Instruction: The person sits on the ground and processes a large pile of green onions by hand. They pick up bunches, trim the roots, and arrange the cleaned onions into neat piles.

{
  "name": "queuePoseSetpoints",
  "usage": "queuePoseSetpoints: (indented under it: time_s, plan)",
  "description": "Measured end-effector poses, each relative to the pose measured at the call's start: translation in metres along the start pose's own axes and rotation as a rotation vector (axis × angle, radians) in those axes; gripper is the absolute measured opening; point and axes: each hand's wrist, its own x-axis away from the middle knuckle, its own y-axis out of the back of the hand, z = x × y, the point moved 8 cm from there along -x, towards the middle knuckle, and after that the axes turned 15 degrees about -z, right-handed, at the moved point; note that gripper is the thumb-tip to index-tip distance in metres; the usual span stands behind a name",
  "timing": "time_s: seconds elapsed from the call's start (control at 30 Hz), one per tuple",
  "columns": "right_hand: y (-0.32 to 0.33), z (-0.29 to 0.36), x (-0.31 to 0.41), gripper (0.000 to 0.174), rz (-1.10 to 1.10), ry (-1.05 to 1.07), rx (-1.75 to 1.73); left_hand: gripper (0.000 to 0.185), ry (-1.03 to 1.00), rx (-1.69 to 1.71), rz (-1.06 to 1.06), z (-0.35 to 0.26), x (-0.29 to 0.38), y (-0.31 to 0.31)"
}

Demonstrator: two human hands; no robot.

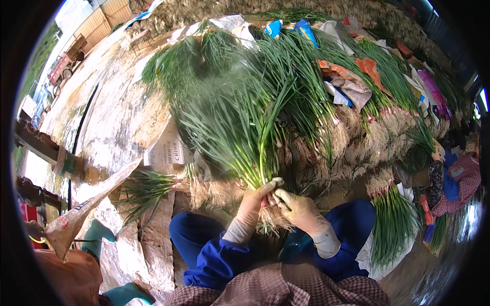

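Observation:
In front of my bent knees, my gloved left hand [254, 204] grips a bunch of rooted spring onions [250, 164] just above its pale bulbs. The long green leaves fan up and away from me, and the roots [273, 218] hang below the grip. My gloved right hand [302, 214] is at the right side of the same bulbs, with thumb and fingertips closed on them. Exactly which stalks it pinches is hidden. Beyond the bunch, a heap of spring onions [302, 107] lies with its roots toward me.
A finished-looking bundle [392, 229] lies on a white sheet at right; a smaller bundle [153, 193] is at left. Printed sacking [168, 147] lies beyond it. A person in teal boots [97, 235] is at lower left, another person [455, 183] at far right. A cart [67, 63] stands outside.

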Motion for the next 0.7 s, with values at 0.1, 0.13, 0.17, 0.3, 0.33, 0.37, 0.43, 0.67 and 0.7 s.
queuePoseSetpoints:
  time_s: [0.1,0.13,0.17,0.3,0.33,0.37,0.43,0.67,0.7]
  plan:
    - [0.001,-0.080,0.019,0.012,-0.151,-0.174,0.186,0.024,-0.024,0.148,-0.090,-0.002,0.008,0.014]
    - [0.004,-0.111,0.018,0.011,-0.263,-0.304,0.098,0.022,0.014,0.035,0.023,0.013,-0.005,0.031]
    - [-0.008,-0.122,0.006,0.015,-0.222,-0.496,-0.197,0.019,0.044,0.165,0.077,0.015,0.001,0.028]
    - [-0.081,-0.055,-0.013,0.025,0.113,-0.876,-1.133,0.017,0.058,0.159,0.102,0.020,0.016,0.022]
    - [-0.083,-0.061,-0.014,0.022,-0.042,-0.827,-1.038,0.017,0.011,0.098,0.033,0.014,0.018,0.027]
    - [-0.079,-0.067,-0.013,0.019,-0.194,-0.776,-0.938,0.017,-0.036,0.036,-0.036,0.010,0.018,0.033]
    - [-0.064,-0.091,-0.001,0.020,-0.342,-0.884,-0.874,0.018,-0.051,-0.016,-0.185,0.020,0.002,0.066]
    - [-0.107,-0.092,0.000,0.020,-0.103,-0.783,-0.927,0.019,0.065,-0.125,0.079,0.040,0.011,0.038]
    - [-0.104,-0.088,-0.004,0.035,-0.170,-0.764,-0.805,0.018,0.043,-0.094,-0.009,0.037,0.016,0.039]
